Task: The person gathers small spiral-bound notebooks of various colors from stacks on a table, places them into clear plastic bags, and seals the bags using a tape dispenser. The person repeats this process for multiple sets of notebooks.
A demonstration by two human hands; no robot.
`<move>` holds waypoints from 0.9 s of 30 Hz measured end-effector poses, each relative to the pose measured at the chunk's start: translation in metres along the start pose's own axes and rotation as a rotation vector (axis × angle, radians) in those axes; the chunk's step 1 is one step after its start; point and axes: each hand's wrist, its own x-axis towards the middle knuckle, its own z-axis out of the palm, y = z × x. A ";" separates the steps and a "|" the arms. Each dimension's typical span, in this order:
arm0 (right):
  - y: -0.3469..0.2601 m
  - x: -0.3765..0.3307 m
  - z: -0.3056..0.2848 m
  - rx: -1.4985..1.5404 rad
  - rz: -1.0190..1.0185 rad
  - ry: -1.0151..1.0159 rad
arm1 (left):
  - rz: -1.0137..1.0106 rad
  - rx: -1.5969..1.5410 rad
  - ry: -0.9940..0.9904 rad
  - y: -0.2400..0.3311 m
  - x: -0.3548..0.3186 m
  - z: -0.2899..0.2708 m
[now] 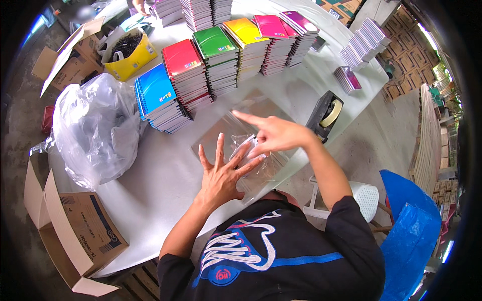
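Note:
My left hand lies with fingers spread on crinkled clear plastic film near the table's front edge. Just beyond it is my right hand, its index finger stretched out to the left and the other fingers curled in. Those curled fingers and the thumb seem to pinch a fold of the film beside my left fingertips, though the grip is partly hidden. Flat clear plastic sleeves lie under and beyond both hands. A black tape dispenser with a pale roll stands right of my right hand.
Stacks of spiral notebooks, including blue, red and green ones, stand across the table. A bulging clear plastic bag sits at left, near an open cardboard box. A yellow container holds black items. Other notebooks lie far right.

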 end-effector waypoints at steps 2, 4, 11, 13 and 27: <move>0.001 0.022 0.015 -0.435 0.122 0.104 | -0.018 0.006 -0.027 0.001 0.000 -0.001; 0.008 0.020 0.005 -0.435 0.167 0.126 | -0.025 0.002 -0.032 0.005 0.000 -0.004; 0.072 -0.012 0.029 -0.187 -0.627 0.312 | -0.097 -0.076 -0.059 0.006 0.002 0.004; 0.081 -0.009 0.057 -0.130 -0.786 0.468 | -0.141 -0.179 -0.012 0.007 0.002 0.009; 0.065 0.011 0.067 0.779 -0.434 0.100 | -0.372 -0.955 0.939 0.015 0.037 0.047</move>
